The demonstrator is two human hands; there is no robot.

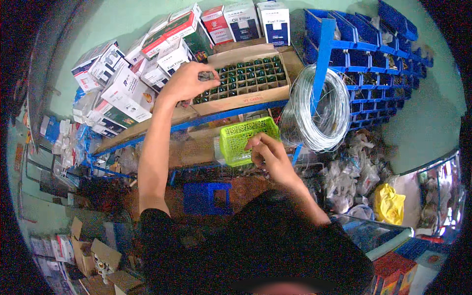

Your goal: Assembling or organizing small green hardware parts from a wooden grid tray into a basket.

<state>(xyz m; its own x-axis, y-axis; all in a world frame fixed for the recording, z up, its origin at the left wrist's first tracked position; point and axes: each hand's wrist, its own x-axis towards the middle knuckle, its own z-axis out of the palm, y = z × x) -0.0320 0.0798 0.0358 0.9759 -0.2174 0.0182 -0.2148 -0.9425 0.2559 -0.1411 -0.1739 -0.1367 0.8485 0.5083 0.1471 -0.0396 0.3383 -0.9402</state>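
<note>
My left hand [189, 81] is closed at the left end of a divided cardboard box [253, 100]. Between its thumb and fingers shows a small grey, crumpled thing, perhaps a rag [206, 75]; its kind is unclear. Dark green, rounded, shiny objects [241, 76] fill many of the box's cells; several cells nearer to me hold none. Below the shelf edge, my right hand [273, 160] has its fingers bent at the near right side of a lime-green plastic basket [236, 129], gripping it there. The basket tilts toward me, and the hand hides part of its rim.
White, red and green filter cartons [128, 93] crowd the shelf on the left and back. A coil of silvery wire [314, 108] hangs from a blue post [324, 54]. Blue parts bins [364, 64] line the right wall. Plastic bags [351, 172] hang below the wire, beside a yellow bag [389, 204].
</note>
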